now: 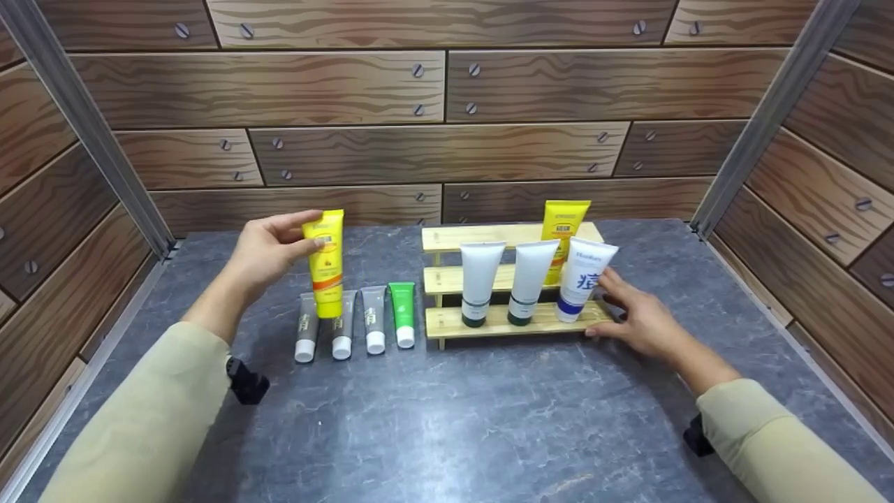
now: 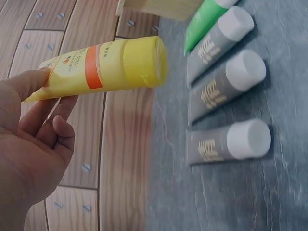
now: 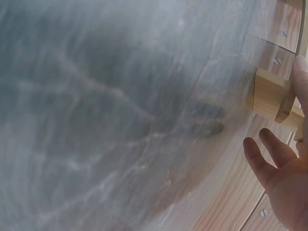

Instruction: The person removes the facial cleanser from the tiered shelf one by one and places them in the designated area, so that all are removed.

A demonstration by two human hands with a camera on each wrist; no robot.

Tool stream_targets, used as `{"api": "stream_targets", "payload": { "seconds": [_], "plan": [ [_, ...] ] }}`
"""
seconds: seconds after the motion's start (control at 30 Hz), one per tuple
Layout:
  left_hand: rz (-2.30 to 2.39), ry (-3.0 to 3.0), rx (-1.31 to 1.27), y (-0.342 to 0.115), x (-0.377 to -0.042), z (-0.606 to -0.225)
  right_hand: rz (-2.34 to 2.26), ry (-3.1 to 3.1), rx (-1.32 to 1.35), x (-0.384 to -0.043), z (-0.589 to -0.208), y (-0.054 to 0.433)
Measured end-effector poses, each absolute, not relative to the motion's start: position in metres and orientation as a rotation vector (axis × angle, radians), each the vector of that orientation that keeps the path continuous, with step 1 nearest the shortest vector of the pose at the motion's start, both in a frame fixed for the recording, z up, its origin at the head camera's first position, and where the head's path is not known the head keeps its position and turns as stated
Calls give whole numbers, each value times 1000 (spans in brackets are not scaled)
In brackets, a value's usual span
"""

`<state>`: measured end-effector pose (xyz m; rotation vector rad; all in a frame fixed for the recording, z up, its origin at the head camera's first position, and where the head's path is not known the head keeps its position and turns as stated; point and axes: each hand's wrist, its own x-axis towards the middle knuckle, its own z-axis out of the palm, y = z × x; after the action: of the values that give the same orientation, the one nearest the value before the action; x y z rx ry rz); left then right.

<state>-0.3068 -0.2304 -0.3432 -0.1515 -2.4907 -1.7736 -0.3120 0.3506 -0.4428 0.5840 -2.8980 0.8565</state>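
Note:
My left hand pinches a yellow squeeze tube near its flat crimped end, cap downward. In the head view the tube overlaps two grey tubes with white caps; a third grey tube and a green tube lie beside them. At the right end of a three-step wooden rack, my right hand has its thumb at the bottom step's edge and its fingers loosely extended. Close to those fingers, a white tube with a blue cap leans on the bottom step.
Two white tubes with dark green caps, one left and one nearer the middle, stand on the bottom step. Another yellow tube stands behind on a higher step. Wood-patterned walls enclose the grey marbled table.

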Motion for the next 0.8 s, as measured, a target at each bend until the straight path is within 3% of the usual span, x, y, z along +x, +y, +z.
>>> {"api": "stream_targets", "payload": {
  "seconds": [0.8],
  "plan": [
    [-1696, -2586, -35, -272, -299, -357, 929, -2935, 533, -314, -444, 352]
  ]
}}
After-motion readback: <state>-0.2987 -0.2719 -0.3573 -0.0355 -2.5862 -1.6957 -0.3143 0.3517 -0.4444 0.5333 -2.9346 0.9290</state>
